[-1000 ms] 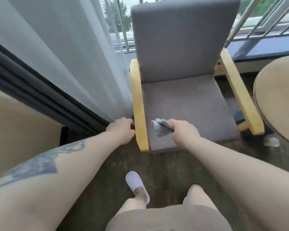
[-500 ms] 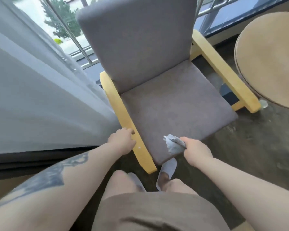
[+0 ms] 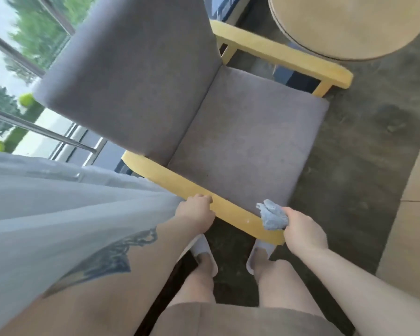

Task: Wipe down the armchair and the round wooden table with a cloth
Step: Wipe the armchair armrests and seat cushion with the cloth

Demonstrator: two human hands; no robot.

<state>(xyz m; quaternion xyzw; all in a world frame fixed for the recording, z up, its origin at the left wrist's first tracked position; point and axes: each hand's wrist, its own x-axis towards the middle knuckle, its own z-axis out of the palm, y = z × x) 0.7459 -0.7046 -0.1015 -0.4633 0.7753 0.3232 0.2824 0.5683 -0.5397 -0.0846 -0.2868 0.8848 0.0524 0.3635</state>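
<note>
The armchair (image 3: 247,146) has grey cushions and yellow wooden arms and stands turned at an angle in front of me. My left hand (image 3: 195,213) grips the near yellow arm (image 3: 180,183) around its middle. My right hand (image 3: 302,230) holds a bunched grey-blue cloth (image 3: 272,215), which lies against the front end of that same arm, beside the seat's corner. The round wooden table (image 3: 349,25) stands at the top right, just past the chair's far arm.
A sheer curtain (image 3: 58,202) hangs at my left, touching my left forearm. Behind the chair are a window and a metal rail (image 3: 46,133). My feet in white slippers (image 3: 204,251) stand on dark floor close to the chair. A light panel (image 3: 417,214) is at the right.
My view has swung over the chair, which now appears turned clockwise and closer. My left hand has slid along the near arm. My right hand has brought the cloth from the seat's edge onto the arm's end.
</note>
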